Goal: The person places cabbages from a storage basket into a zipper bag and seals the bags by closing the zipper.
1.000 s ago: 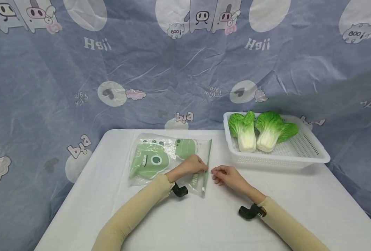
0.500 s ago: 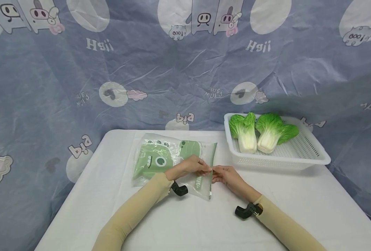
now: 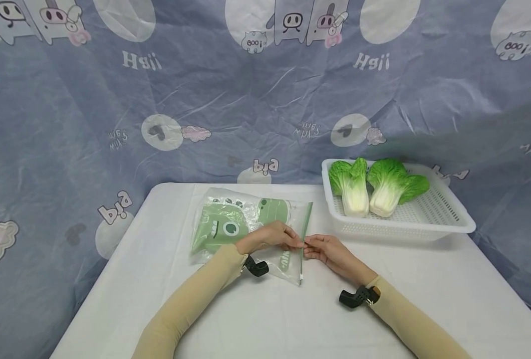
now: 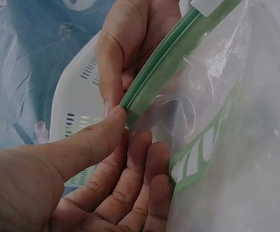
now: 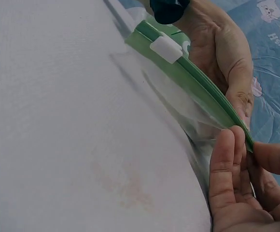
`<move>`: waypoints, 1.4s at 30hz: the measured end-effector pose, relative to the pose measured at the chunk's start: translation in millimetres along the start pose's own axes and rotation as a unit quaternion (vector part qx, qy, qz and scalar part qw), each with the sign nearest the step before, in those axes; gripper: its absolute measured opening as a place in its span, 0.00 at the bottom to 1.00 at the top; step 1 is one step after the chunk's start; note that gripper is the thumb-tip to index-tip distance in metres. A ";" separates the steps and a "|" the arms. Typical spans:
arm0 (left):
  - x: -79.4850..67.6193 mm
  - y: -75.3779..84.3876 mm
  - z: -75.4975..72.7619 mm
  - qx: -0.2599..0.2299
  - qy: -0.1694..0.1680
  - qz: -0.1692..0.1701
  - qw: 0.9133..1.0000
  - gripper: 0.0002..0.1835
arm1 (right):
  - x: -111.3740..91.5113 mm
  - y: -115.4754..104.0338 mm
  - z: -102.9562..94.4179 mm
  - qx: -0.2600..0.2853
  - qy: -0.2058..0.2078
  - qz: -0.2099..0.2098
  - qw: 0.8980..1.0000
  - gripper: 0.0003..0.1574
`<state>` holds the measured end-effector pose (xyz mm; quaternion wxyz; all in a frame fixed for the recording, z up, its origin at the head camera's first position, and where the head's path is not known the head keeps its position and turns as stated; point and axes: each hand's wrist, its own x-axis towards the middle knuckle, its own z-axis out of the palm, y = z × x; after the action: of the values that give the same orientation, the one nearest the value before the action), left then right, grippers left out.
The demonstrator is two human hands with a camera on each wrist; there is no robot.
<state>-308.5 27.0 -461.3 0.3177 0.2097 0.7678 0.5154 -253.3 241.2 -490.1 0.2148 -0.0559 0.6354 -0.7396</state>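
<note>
A clear zip bag [image 3: 222,227] with a green cartoon-monster print lies on the white table. Along its right edge runs a green zip strip [image 3: 309,214], with a white slider [image 5: 166,49] near the end closest to the person. My left hand [image 3: 275,236] reaches across the bag and pinches this strip around its middle, thumb on top in the left wrist view. Facing it, my right hand [image 3: 331,252] pinches the strip at the same spot, thumb against fingertips [image 5: 224,145]. The two hands' fingertips meet there, and the strip bows slightly upward between them and the slider.
A white perforated basket [image 3: 445,228] stands at the back right of the table [image 3: 265,319], holding two green-and-white leafy cabbages [image 3: 355,197]. Behind the table hangs a blue printed cloth [image 3: 229,99]. Each wrist wears a black camera [image 3: 257,268].
My right hand has moved left from beside the bag and taken hold of the zip strip. The bag, with my left hand on it, has shifted a little to the right.
</note>
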 end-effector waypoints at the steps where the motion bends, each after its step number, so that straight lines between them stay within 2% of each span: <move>1: 0.8 -0.2 -0.1 0.001 -0.001 0.000 1.000 0.10 | -0.1 -0.8 -0.3 -0.012 0.004 0.001 1.000 0.16; 2: 1.5 -0.5 0.1 0.005 -0.002 0.001 1.000 0.10 | -0.1 -1.3 -0.9 -0.032 0.011 0.000 0.999 0.17; 4: 2.2 -0.4 2.2 0.026 0.010 0.004 1.000 0.09 | -1.4 -4.4 -1.3 -0.106 0.039 -0.012 0.993 0.17; 6: 1.1 1.2 8.6 0.063 0.034 0.010 0.997 0.09 | -3.5 -8.7 -2.5 -0.199 0.078 -0.020 0.977 0.17; 8: 0.1 3.0 18.1 0.118 0.066 0.022 0.991 0.10 | -6.1 -13.1 -4.0 -0.279 0.111 -0.025 0.954 0.15; 9: -0.6 4.0 23.3 0.144 0.083 0.028 0.986 0.12 | -7.1 -14.8 -5.0 -0.302 0.125 -0.023 0.945 0.14; 10: -1.7 5.1 28.5 0.167 0.096 0.034 0.981 0.14 | -7.5 -15.6 -6.8 -0.312 0.132 -0.020 0.941 0.13; 12: -1.6 4.8 35.7 0.199 0.110 0.050 0.973 0.18 | -7.7 -16.4 -10.1 -0.308 0.129 -0.016 0.942 0.13; 14: -2.0 4.4 37.1 0.211 0.111 0.061 0.969 0.19 | -6.6 -16.0 -12.7 -0.299 0.122 -0.017 0.946 0.13; 20: -3.4 2.7 30.6 0.200 0.099 0.045 0.974 0.10 | -7.4 -13.9 -13.6 -0.293 0.114 -0.016 0.949 0.12; 28: -0.7 0.7 26.7 0.211 0.084 0.054 0.972 0.08 | -10.3 -16.1 -10.8 -0.305 0.111 -0.012 0.946 0.10; 32: -1.7 3.2 31.2 0.213 0.100 0.043 0.971 0.07 | -11.2 -18.1 -12.0 -0.310 0.107 -0.014 0.945 0.11; 34: -2.9 4.5 37.7 0.221 0.115 0.035 0.968 0.13 | -10.9 -18.3 -12.4 -0.310 0.104 -0.016 0.945 0.11; 36: -4.1 4.9 47.4 0.258 0.137 0.037 0.956 0.19 | -10.4 -17.5 -12.5 -0.311 0.103 -0.017 0.945 0.12; 40: -3.8 4.5 61.4 0.340 0.176 0.046 0.923 0.27 | -9.6 -16.2 -13.0 -0.316 0.107 -0.018 0.943 0.12; 41: -3.9 4.8 62.4 0.350 0.188 0.045 0.917 0.28 | -9.4 -16.0 -13.0 -0.317 0.107 -0.019 0.942 0.12; 42: -4.1 5.2 62.2 0.350 0.194 0.041 0.915 0.28 | -9.3 -15.9 -12.6 -0.316 0.108 -0.020 0.942 0.13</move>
<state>-261.8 67.4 -472.0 0.0470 0.2345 0.9363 0.2571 -253.4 258.0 -475.4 0.1016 -0.0530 0.8545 -0.5067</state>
